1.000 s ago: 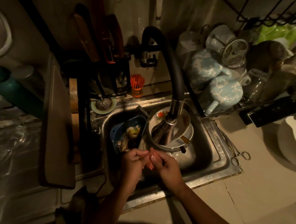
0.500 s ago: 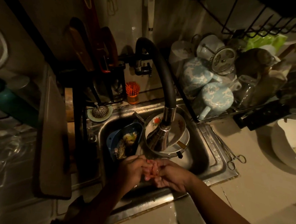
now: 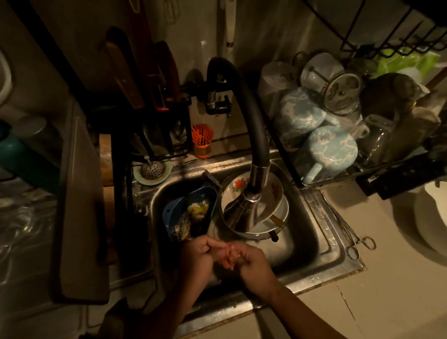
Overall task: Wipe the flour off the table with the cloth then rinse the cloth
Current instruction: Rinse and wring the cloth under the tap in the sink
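Both of my hands are low in the steel sink [image 3: 324,254], near its front wall, below the chrome head of the black faucet [image 3: 243,212]. A small, wet, pinkish bunch, which looks like the cloth [image 3: 229,256], is squeezed between them. My left hand [image 3: 199,254] closes on it from the left and my right hand [image 3: 253,265] from the right, fingers touching. Most of the cloth is hidden by the fingers. In this dim light I cannot tell whether water is running.
A blue strainer basket with food scraps [image 3: 185,214] and stacked plates [image 3: 273,198] sit in the sink behind my hands. Metal forceps [image 3: 354,243] lie on the rim at right. A full dish rack [image 3: 323,138] stands behind them, and a cutting board [image 3: 83,213] leans at left.
My hands have come closer together and pressed tighter around the pinkish bunch. They have also sunk a little toward the sink's front wall.
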